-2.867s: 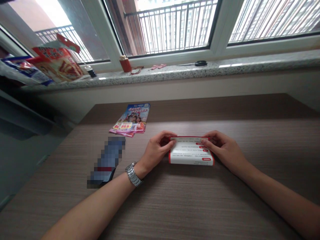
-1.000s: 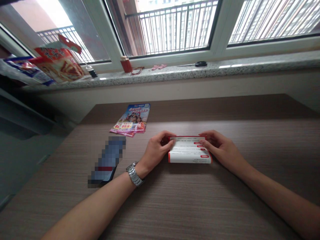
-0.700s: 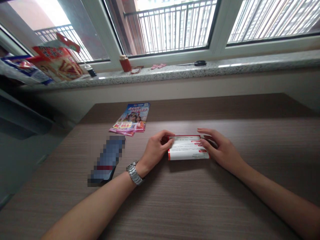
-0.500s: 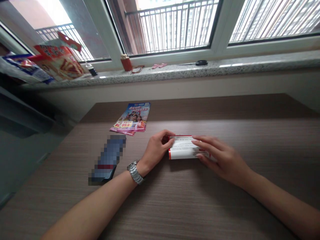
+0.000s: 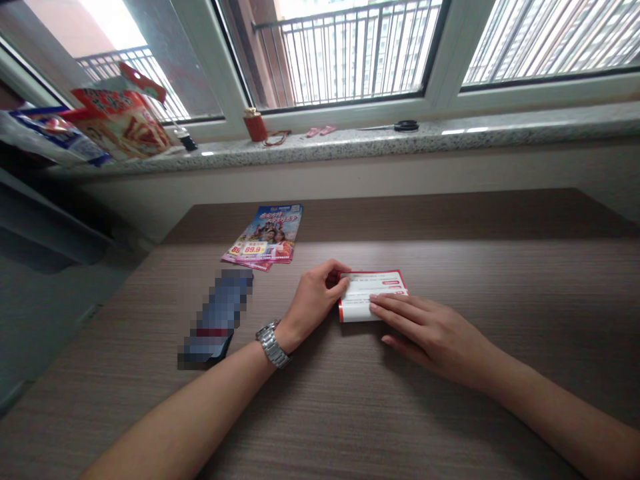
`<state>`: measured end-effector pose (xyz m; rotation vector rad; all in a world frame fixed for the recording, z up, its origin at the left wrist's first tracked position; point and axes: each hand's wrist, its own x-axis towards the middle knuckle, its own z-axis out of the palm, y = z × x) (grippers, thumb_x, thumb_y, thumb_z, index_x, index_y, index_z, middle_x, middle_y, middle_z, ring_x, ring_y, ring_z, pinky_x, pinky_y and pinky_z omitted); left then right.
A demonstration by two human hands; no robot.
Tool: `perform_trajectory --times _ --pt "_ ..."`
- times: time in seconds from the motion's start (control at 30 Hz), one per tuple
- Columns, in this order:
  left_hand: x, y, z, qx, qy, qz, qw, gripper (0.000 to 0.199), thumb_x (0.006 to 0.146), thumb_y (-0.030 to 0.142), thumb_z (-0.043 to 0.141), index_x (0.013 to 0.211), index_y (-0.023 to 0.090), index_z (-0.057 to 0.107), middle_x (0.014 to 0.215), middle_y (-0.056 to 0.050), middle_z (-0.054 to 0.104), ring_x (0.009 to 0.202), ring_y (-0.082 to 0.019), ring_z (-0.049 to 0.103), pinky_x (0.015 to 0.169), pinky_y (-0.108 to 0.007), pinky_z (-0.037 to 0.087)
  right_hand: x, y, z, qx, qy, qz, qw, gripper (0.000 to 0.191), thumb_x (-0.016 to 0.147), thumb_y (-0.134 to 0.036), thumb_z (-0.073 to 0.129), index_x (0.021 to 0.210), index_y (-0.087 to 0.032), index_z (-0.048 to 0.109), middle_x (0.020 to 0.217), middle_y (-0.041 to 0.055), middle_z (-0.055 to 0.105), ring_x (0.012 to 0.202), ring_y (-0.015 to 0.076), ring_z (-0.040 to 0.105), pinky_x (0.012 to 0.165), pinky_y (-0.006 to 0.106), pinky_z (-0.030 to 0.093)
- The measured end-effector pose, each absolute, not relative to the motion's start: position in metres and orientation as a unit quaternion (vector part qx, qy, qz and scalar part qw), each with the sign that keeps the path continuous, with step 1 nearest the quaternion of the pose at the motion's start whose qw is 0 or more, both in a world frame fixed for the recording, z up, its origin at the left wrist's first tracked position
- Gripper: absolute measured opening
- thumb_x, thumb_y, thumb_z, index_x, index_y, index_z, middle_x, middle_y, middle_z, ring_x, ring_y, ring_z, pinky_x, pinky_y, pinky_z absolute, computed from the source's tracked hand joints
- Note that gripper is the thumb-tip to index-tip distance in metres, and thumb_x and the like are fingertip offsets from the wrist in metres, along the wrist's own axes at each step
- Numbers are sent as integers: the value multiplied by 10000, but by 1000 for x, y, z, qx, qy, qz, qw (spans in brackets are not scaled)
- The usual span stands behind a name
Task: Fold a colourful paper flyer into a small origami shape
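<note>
A white leaflet (image 5: pixel 363 285) with red edges and printed text lies on the table, its near edge curled into a fold. Thumb and fingers of my left hand (image 5: pixel 316 297) pinch its upper left corner. My right hand (image 5: pixel 430 330) lies over the lower right part, fingers outstretched and touching the paper, thumb apart below; it hides that corner. A metal-band wristwatch (image 5: pixel 273 343) is on my left wrist.
Colourful flyers (image 5: pixel 267 233) lie stacked at the back left of the wooden table (image 5: pixel 500 280). Nearer is a pixelated dark phone-like object (image 5: pixel 217 317). The windowsill holds scissors (image 5: pixel 406 125), a red bottle-like item (image 5: pixel 255 125) and snack bags (image 5: pixel 123 120).
My right hand has slid down and slightly left over the leaflet toward its near fold, uncovering the upper right corner. My left hand keeps its pinch in place.
</note>
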<state>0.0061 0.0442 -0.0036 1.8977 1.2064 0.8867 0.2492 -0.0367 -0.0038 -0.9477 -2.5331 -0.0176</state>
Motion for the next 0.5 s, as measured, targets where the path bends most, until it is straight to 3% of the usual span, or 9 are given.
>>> perform_trajectory --times 0.23,0.5 --pt "6 45 -6 731 467 343 360 132 901 226 666 1016 186 715 850 -1 721 772 -140 659 731 -243 501 248 -37 -5 -337 -918 1 207 425 1000 -256 564 1393 -96 584 1419 170 631 1255 317 636 1027 499 570" --pt "6 45 -7 748 462 338 336 122 906 214 648 1008 188 710 839 -6 718 759 -146 656 719 -251 502 249 -36 -7 -343 -917 19 202 410 1012 -264 548 1399 -134 581 1403 149 648 1252 299 638 1038 474 562"
